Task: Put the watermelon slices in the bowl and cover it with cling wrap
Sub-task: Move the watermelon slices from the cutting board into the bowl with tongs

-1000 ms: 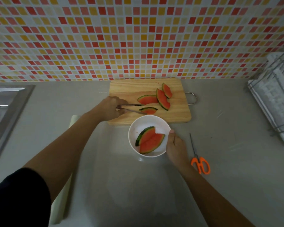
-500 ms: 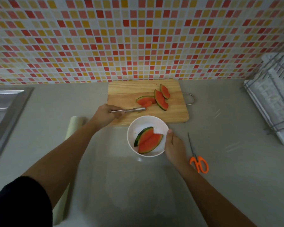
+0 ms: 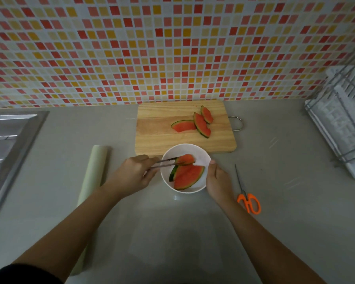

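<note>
A white bowl (image 3: 201, 154) stands on the counter just in front of the wooden cutting board (image 3: 158, 138). My left hand (image 3: 132, 174) grips metal tongs (image 3: 162, 163) that pinch a small watermelon slice (image 3: 185, 159) over the bowl. A larger slice (image 3: 188, 176) lies inside the bowl. My right hand (image 3: 218, 181) holds the bowl's right rim, thumb on the edge. Three more slices (image 3: 201, 124) rest on the board. The cling wrap roll (image 3: 92, 173) lies to the left of my left arm.
Orange-handled scissors (image 3: 247, 198) lie right of the bowl. A steel sink (image 3: 6, 144) is at the far left and a dish rack (image 3: 340, 121) at the far right. A tiled wall (image 3: 172, 48) backs the counter.
My left hand lifted one slice off the board with the tongs and carried it toward me, over the bowl. My right hand stayed on the bowl's rim.
</note>
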`<state>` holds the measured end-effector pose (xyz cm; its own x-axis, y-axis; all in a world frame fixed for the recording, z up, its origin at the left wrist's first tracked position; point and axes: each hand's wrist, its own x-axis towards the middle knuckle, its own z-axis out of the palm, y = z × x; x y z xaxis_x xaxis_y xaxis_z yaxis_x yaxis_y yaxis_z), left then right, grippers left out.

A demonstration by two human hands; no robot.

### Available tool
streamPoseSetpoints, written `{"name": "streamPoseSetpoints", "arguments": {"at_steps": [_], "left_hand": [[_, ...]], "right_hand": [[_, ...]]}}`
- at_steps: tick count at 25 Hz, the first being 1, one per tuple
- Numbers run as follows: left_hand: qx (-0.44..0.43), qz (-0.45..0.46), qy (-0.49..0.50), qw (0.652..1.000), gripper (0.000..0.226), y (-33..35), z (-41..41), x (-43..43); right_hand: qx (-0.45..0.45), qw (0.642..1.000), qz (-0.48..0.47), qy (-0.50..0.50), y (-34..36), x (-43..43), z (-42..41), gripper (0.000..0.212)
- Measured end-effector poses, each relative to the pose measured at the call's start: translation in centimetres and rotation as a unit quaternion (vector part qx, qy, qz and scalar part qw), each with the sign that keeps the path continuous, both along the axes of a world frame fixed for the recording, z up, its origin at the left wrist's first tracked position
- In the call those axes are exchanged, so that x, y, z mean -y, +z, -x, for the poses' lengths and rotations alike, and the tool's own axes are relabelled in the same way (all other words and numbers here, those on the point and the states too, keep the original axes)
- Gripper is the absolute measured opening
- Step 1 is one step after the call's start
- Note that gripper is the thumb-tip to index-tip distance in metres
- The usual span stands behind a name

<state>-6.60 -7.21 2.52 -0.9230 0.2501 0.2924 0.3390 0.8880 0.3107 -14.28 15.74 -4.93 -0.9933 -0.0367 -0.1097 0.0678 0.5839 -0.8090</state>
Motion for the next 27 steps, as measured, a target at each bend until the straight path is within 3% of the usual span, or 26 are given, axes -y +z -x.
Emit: {"name": "streamPoseSetpoints", "arguments": {"at_steps": [4,9,12,16,20,27], "left_hand": [[0.030,0.045,-0.020,0.998,0.030,0.3,-0.6,-0.4],[0.045,0.023,-0.009,0.999,0.032,2.0,0.2,0.8],[-0.012,-0.024,0.085,0.996,0.022,2.1,3.4,1.5],[0.108,-0.083,0.218,0.967,0.030,-0.6,9.2,2.8],[0.196,-0.089,0.187,0.958,0.045,-2.2,12.7,4.1],[0.194,-0.036,0.146,0.969,0.036,-1.6,14.4,3.4]], "right_hand": [[0.012,1.000,-0.005,0.008,0.3,0.0,-0.1,0.047],[0.015,1.000,-0.001,0.013,0.5,-0.1,-0.2,0.047],[0.010,1.000,-0.003,0.013,0.4,-0.1,-0.1,0.044],[0.012,1.000,-0.007,0.002,0.1,-0.1,0.0,0.042],[-0.007,0.999,-0.025,0.027,-0.1,-0.2,-0.2,0.036],[0.021,1.000,0.015,0.007,0.2,-0.1,-0.2,0.043]]}}
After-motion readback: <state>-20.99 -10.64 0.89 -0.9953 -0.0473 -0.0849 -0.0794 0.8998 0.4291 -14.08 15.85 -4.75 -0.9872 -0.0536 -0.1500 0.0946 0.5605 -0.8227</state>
